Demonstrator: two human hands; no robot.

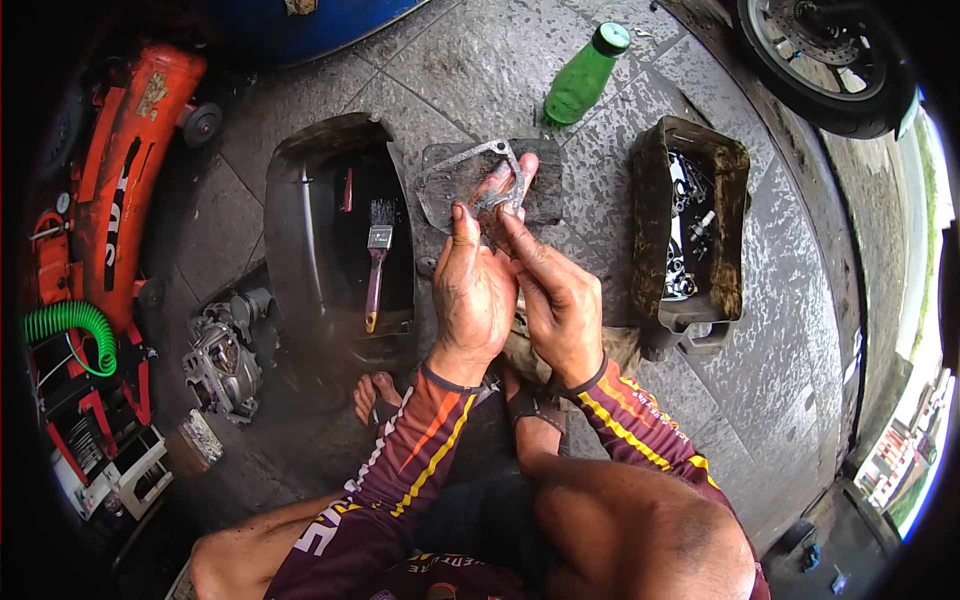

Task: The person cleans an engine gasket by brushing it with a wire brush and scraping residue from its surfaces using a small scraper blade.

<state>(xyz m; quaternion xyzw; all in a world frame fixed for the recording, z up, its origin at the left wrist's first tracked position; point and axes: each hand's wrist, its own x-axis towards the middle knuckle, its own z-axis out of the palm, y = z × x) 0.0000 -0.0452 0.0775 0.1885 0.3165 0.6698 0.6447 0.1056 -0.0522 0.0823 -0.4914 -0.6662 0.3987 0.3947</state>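
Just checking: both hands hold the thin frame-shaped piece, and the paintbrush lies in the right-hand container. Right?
Not quite: the head view shows the paintbrush in the left-hand container, not the right-hand container. The left hand and right hand do hold the thin frame-shaped piece.

Jersey (455, 575), one, long-sleeved, worn by the person: maroon, pale lettering across the front, partly cut off. Left sleeve (390, 490): yellow lengthwise stripe, orange streaks, white jagged edging, large white characters near the elbow. Right sleeve (645, 425): maroon, yellow stripe, small pale lettering along the forearm. Cuffs (448, 381): narrow, dark. Lower garment (480, 520): dark; knees bare. Footwear (538, 410): dark straps, open toes. Hands (468, 300): bare, grimy at the fingers.
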